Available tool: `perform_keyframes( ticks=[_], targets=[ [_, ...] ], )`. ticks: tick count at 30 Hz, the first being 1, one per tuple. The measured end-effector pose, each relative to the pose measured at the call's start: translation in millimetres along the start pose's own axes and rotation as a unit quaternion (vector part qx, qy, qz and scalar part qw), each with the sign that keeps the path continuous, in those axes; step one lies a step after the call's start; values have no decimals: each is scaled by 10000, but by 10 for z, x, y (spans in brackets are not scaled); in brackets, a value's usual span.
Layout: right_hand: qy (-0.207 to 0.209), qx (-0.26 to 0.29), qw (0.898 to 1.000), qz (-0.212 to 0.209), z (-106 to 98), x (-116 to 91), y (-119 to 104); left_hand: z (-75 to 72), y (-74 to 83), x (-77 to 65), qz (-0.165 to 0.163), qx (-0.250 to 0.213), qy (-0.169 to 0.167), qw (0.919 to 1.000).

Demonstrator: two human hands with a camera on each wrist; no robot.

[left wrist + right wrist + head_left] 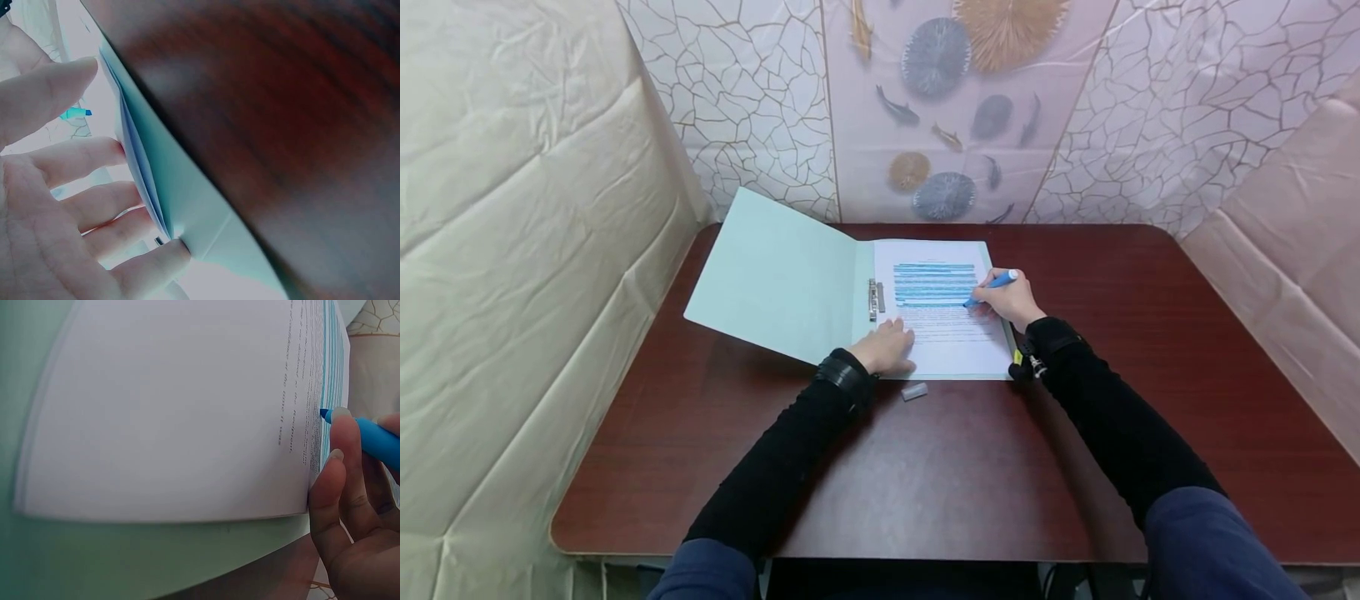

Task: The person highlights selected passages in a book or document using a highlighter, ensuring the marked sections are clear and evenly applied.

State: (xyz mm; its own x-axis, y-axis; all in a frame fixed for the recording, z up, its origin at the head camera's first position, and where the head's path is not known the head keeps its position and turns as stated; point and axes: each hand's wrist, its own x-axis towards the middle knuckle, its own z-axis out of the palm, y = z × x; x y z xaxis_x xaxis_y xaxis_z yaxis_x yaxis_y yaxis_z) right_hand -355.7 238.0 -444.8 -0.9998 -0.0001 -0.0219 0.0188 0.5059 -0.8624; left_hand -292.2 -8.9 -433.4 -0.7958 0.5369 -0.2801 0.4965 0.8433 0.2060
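Note:
A pale green file folder (775, 279) lies open on the table, its left cover raised off the surface. Printed sheets (951, 358) sit on its right side beside a metal clip (872, 300); the upper lines of text are marked in blue. My right hand (1011, 300) pinches a blue highlighter (378, 440), its tip touching the page at the lower end of the blue lines. With fingers extended, my left hand (887, 346) rests on the lower left corner of the sheets, near the folder's spine.
A small grey piece (914, 391) lies on the table just below the folder. The dark red wooden table (955, 483) has rounded corners. Patterned cloth (760, 100) hangs behind it, and plain cloth covers both sides.

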Motion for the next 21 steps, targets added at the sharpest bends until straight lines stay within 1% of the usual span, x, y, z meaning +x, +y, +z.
perform_keyframes(
  ticks=[11, 21],
  targets=[
    [16, 16, 10000, -54, -17, -6, 22, 8, 3, -4, -19, -60, -37, 10000],
    [31, -9, 10000, 71, -49, 13, 63, 15, 11, -3, 3, -21, -9, 10000]
  ],
)
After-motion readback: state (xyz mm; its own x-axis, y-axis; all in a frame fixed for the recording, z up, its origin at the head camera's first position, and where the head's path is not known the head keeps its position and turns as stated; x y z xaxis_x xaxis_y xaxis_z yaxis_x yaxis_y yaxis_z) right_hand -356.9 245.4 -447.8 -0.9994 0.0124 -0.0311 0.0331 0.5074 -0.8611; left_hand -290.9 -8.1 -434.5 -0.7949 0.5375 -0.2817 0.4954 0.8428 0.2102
